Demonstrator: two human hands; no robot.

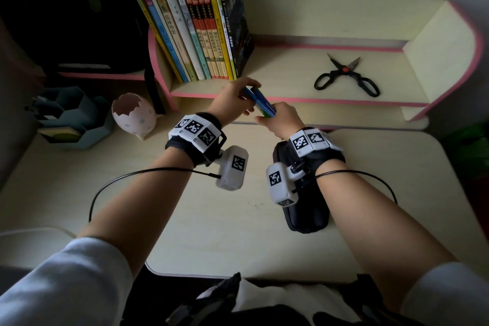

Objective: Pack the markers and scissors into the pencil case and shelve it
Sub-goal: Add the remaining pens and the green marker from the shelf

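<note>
**A:** Head view, quick. Hands?

**B:** Left hand (232,99) and right hand (281,119) are both up near the front edge of the shelf (277,79), close together. They share one bundle of markers (260,103), blue and green barrels. Left fingers are curled round the far end and right fingers are wrapped round the near end. The bundle slants between them, clear of the worktop (211,206).

**A:** Pencil case?

**B:** The black pencil case (309,210) lies flat on the worktop under the right wrist and forearm, long side running away from the person. It is partly hidden by the tagged wrist tracker (280,185). Neither hand touches it. Can't tell if it is zipped or open.

**A:** Scissors?

**B:** The black-handled scissors (346,75) are on the lower shelf board with blades parted and tips pointing to the back wall. They are right of the row of books (201,34), beyond and to the right of both hands and well apart from them.

**A:** Other stuff?

**B:** A cracked-egg holder (133,116) and a blue-grey hexagon desk organiser (71,119) sit on the worktop left of the left hand. A dark backpack (66,8) is at far left. Both wrists have bands with black-and-white tags and cables. Pale sleeves are pushed up the arms.
</note>
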